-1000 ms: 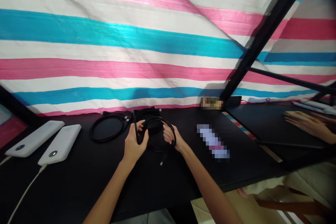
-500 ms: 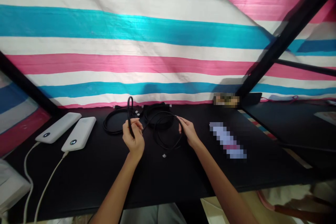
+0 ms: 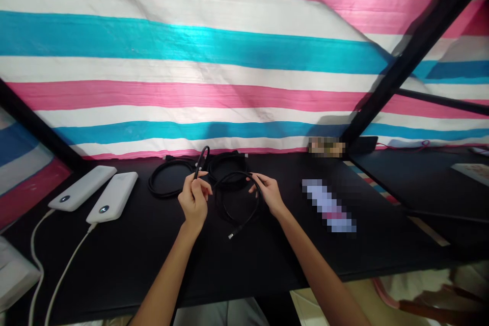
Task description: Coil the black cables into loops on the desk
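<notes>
A black cable [image 3: 240, 228] is gripped by the left hand [image 3: 194, 201] near its plug, and a loop is pinched by the right hand [image 3: 269, 194]. A second coil [image 3: 160, 195] lies just left of them on the counter [image 3: 114, 260], at center frame.

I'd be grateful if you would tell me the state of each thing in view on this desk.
left hand, gripping the looped black cable near its plug
right hand, gripping a loop of that cable
coiled black cable, lying coiled on the desk
outer white power bank, display lit, white cable attached
inner white power bank, display lit, white cable attached
</notes>
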### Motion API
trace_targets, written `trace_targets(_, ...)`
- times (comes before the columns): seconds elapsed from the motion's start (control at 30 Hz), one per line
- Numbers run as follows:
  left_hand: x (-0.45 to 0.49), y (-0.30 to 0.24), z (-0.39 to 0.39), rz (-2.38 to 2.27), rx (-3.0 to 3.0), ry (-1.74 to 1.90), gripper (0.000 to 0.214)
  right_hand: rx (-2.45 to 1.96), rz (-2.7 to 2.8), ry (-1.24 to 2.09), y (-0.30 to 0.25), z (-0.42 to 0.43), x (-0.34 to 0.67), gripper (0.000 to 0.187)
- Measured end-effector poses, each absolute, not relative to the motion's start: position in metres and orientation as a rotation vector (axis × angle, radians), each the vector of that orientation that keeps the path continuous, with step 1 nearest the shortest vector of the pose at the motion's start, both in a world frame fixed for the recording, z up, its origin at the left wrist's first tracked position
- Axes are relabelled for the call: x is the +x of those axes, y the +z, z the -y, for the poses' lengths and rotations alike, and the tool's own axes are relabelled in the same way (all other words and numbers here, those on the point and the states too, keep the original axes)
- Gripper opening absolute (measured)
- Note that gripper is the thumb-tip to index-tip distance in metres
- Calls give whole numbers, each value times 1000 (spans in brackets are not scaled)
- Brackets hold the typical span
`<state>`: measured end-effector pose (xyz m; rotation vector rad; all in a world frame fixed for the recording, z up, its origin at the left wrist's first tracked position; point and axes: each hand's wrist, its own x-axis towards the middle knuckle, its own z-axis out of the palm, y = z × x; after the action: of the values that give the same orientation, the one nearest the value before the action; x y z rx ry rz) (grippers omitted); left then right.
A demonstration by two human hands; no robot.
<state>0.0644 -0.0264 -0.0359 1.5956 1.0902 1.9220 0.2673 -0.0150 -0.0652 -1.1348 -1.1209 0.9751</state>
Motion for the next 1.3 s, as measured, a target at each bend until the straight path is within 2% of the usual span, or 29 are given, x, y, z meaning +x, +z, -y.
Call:
trace_targets(0.17, 67, -41, 27, -1044, 1743, 1702, 33, -1083, 987, 1103, -63, 14, 266, 36)
trace_targets(0.3, 68, -43, 26, -950, 1635, 1556, 45, -1050, 868, 1128, -58, 15, 271, 36)
trace_targets(0.4, 67, -42, 27, -1016, 1516, 1707, 49, -1003, 787, 1099, -55, 15, 276, 35)
trace_targets(0.6, 56, -35, 28, -1271, 1580, 2194, 54, -1015, 685, 839, -49, 14, 288, 36)
trace_targets(0.87, 32, -21, 19, -1544, 1308, 2518, 54, -1009, 716, 588, -36, 19, 308, 37)
trace_targets(1.1, 21, -10, 13, -1440, 998, 2560, 54, -1025, 890, 519, -24, 16, 313, 31)
trace_targets(1.3, 22, 5, 10, -1392, 1053, 2593, 54, -1044, 1061, 607, 32, 22, 300, 33)
